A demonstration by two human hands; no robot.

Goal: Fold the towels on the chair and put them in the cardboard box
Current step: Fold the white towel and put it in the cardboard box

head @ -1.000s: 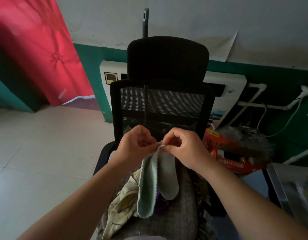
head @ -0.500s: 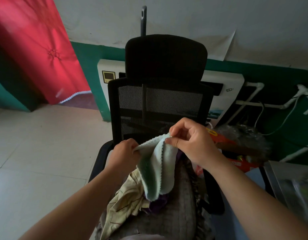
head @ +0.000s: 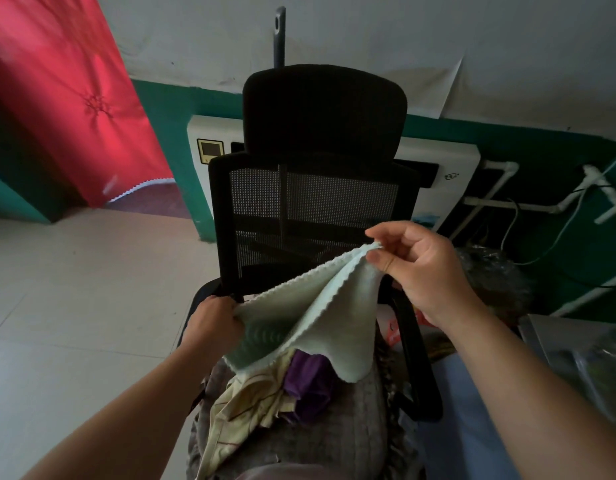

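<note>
A pale green towel point(head: 320, 313) with a zigzag edge hangs stretched between my two hands above the seat of a black mesh office chair point(head: 317, 209). My left hand point(head: 214, 322) grips its lower left corner near the chair's left armrest. My right hand point(head: 420, 268) pinches the upper right corner, higher up. Under the towel on the grey seat cushion lie a cream patterned cloth point(head: 244, 414) and a purple cloth point(head: 308, 379). A red printed cardboard box point(head: 394, 332) shows partly behind the right armrest, mostly hidden.
A white appliance point(head: 448, 174) stands against the green and white wall behind the chair, with white pipes and cables point(head: 576, 199) to its right. A red curtain point(head: 67, 98) hangs at the left over pale floor tiles point(head: 74, 289). A grey surface point(head: 576, 344) sits at the right edge.
My hands, which pinched the towel close together, have drawn apart: the left went down and left, the right up and right. The towel has opened from a hanging fold into a spread sheet.
</note>
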